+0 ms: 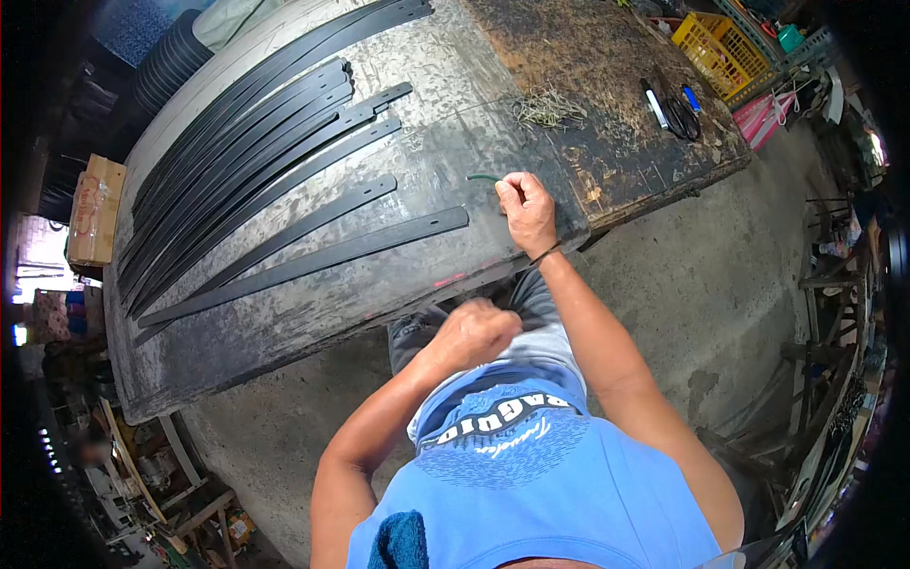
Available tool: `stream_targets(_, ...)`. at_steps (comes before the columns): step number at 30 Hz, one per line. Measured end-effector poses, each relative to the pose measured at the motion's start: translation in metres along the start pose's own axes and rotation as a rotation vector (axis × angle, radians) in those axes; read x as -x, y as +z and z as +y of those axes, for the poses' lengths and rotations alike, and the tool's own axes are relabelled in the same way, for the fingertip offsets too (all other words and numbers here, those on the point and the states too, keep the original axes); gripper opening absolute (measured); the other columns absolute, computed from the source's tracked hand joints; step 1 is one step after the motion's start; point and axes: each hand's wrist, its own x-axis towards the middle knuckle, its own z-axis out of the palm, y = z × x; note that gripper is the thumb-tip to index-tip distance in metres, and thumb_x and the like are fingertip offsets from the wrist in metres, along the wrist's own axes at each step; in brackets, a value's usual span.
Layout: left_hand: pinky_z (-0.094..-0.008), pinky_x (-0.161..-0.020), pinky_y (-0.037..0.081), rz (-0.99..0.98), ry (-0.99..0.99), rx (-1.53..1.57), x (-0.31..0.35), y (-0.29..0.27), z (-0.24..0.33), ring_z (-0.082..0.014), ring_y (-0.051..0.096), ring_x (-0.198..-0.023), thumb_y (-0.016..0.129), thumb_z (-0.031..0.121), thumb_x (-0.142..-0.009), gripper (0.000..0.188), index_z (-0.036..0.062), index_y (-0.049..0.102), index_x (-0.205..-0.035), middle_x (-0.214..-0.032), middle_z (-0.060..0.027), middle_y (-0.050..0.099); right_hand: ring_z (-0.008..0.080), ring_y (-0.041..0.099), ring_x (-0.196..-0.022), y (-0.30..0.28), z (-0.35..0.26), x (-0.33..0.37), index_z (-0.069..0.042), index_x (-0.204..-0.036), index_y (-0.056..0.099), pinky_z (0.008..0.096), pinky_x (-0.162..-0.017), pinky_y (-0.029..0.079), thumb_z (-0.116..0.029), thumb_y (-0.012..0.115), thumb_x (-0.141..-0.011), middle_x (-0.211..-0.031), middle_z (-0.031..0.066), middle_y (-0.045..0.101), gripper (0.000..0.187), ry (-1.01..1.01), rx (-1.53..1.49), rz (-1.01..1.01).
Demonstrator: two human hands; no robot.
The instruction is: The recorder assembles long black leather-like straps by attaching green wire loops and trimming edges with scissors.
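Over the table's near edge, my right hand (529,211) is closed in a pinch on a short, thin dark-green strip (483,177), whose free end curves out to the left. My left hand (477,332) hovers in front of my waist, slightly blurred, with its fingers curled in; anything inside them is hidden. On the grey worktable (445,142) lies a long flat black strip (322,258) with a slot near its end, left of my right hand. A second black strip (313,220) crosses it. Beyond them is a fanned stack of similar black strips (256,142).
A brown, worn board (588,57) adjoins the table on the right. On it are a bundle of thin strands (550,109), a white marker (654,104) and dark-handled scissors (682,119). A yellow crate (720,55) stands behind; a cardboard box (97,211) sits at the left.
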Motion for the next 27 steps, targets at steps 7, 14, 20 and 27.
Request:
stream_targets(7,-0.0436,-0.082,0.047,0.544,-0.100,-0.456,-0.026,-0.046,-0.041,-0.0328,0.059,-0.095,0.072,0.008,-0.075,0.026,0.0040,0.063,-0.099,-0.100,-0.0131,0.062,0.0066,0.057,-0.059,0.000,0.003,0.001,-0.005,-0.095,0.062,0.0230,-0.055,0.048,-0.018,0.065,-0.094,-0.072,-0.0008,0.061,0.014,0.135,-0.231,-0.001)
stream_targets(14,-0.0419,-0.084,0.046,0.308,-0.299,-0.579,-0.022,-0.075,-0.095,-0.0290,0.059,-0.098,0.065,0.011,-0.084,0.019,0.0084,0.062,-0.103,-0.100,-0.0084,0.062,0.0057,0.057,-0.060,0.001,0.002,0.003,-0.004,-0.099,0.062,0.0228,-0.054,0.048,-0.017,0.063,-0.095,-0.074,-0.0007,0.061,0.013,0.179,-0.260,0.017)
stream_targets(20,-0.0417,-0.075,0.047,0.453,-0.169,-0.711,-0.034,-0.075,-0.101,-0.0322,0.057,-0.085,0.065,0.007,-0.083,0.018,0.0077,0.063,-0.101,-0.092,-0.0117,0.059,0.0057,0.057,-0.059,-0.002,0.005,0.000,-0.004,-0.099,0.061,0.0228,-0.053,0.048,-0.016,0.062,-0.095,-0.074,-0.0009,0.061,0.012,0.182,-0.277,0.029)
stream_targets(27,-0.0409,-0.077,0.047,0.439,-0.118,-0.505,-0.043,-0.060,-0.088,-0.0300,0.057,-0.087,0.068,0.009,-0.079,0.026,0.0108,0.066,-0.105,-0.093,-0.0095,0.059,0.0064,0.056,-0.058,-0.002,0.002,0.001,-0.004,-0.090,0.055,0.0231,-0.053,0.048,-0.017,0.062,-0.096,-0.070,-0.0017,0.056,0.015,0.127,-0.261,0.038)
